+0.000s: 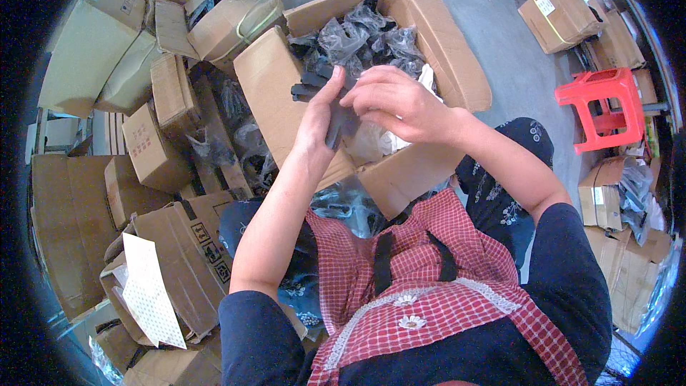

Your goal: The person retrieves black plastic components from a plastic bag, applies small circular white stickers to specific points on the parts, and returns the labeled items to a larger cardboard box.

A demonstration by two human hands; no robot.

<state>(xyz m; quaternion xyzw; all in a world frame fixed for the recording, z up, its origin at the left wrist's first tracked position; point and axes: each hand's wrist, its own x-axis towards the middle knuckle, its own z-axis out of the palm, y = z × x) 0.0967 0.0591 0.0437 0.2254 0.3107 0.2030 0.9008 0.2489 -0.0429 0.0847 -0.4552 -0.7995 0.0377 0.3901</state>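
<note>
My left hand point(320, 116) is closed around a few small black plastic parts point(307, 87), whose ends stick out to the left of the thumb. A dark, partly see-through bag seems to hang below them along the palm. Close on its right, my right hand point(401, 104) has its fingers curled in a pinch; whatever the fingertips hold is too small or hidden to name. Both hands are above an open cardboard box point(450, 46) in front of my lap. Inside it lie several clear plastic bags point(346, 39) with dark contents, and some white paper point(429, 78).
Cardboard boxes point(153, 150) are piled along the left, one with a white printed sheet point(151, 293) on it. At the right stand a red plastic stool point(604, 111) and a strapped carton point(561, 14). Grey floor point(514, 64) lies between.
</note>
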